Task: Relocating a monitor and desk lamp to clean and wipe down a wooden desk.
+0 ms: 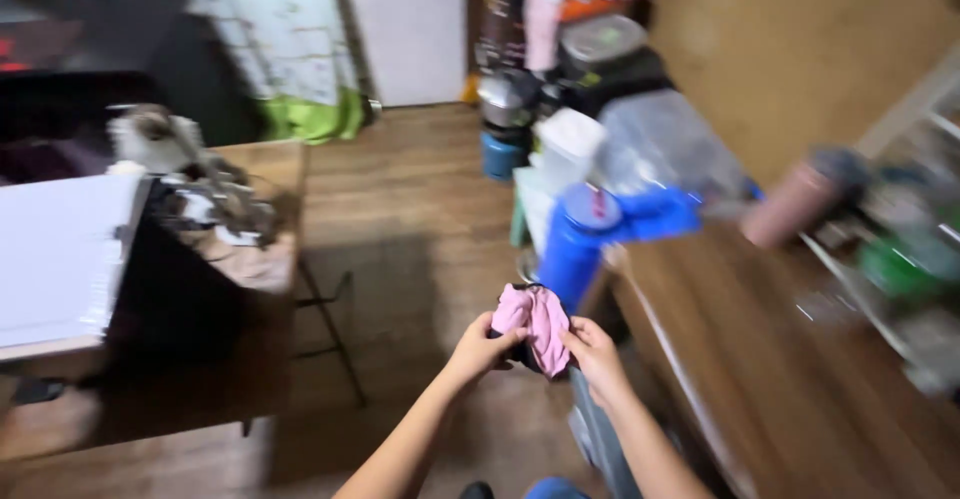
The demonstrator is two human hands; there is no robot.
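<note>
Both hands meet on a bunched pink cloth point(535, 324): the left hand point(480, 349) grips its left side, the right hand point(592, 351) its right, held above the wooden floor point(420, 219), just off the brown table's point(780, 379) near-left edge, below a blue bottle point(578, 244)

A wooden plank floor point(410, 219) runs up the middle to a white door point(415, 24) at twelve o'clock, with a pale, patchy wall point(270, 19) just left of it and a tan wall point(790, 49) at two o'clock. At nine o'clock stands a brown wooden table point(255, 259) on thin dark legs, and a dark wooden counter point(760, 359) fills four o'clock. Light is soft and even, and the whole view is blurred.
</note>
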